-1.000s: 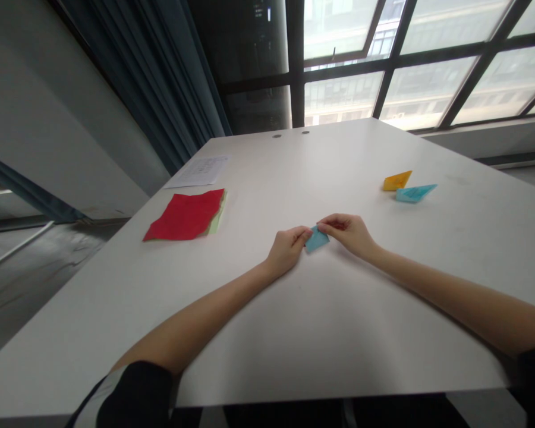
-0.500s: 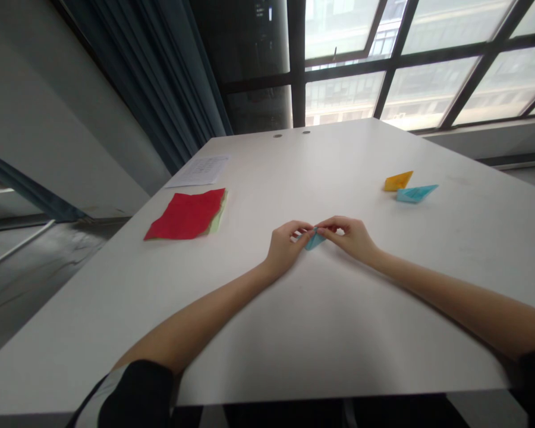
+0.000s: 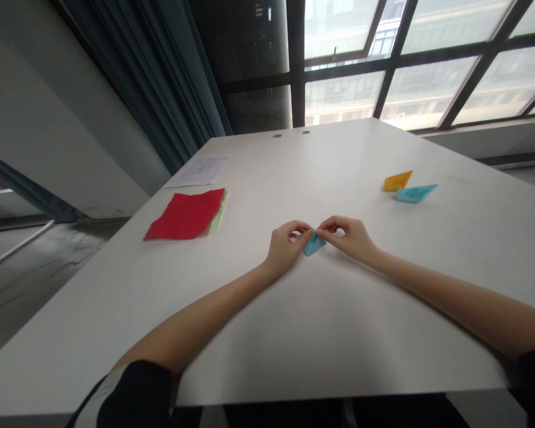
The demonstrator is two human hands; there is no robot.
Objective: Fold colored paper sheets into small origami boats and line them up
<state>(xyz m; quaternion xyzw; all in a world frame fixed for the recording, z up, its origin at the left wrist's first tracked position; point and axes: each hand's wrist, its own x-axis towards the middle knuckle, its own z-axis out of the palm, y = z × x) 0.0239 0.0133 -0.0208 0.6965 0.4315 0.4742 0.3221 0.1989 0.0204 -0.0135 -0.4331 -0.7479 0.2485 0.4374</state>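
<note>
Near the middle of the white table, a small piece of folded light-blue paper is pinched between my two hands. My left hand grips its left side with thumb and forefinger. At its upper right edge, my right hand pinches with thumb and fingertips. The fingertips of both hands almost meet at the top of the paper, and they hide part of its folds. Its lower tip points toward me and shows below the fingers.
On the right lie a yellow folded paper boat and a light-blue one, close together. To the left is a stack of coloured paper with a red sheet on top. A printed white sheet lies behind it.
The folded light-blue paper has tilted slightly toward me, and more of its lower part shows. Both hands stay in nearly the same place, still pinching it.
</note>
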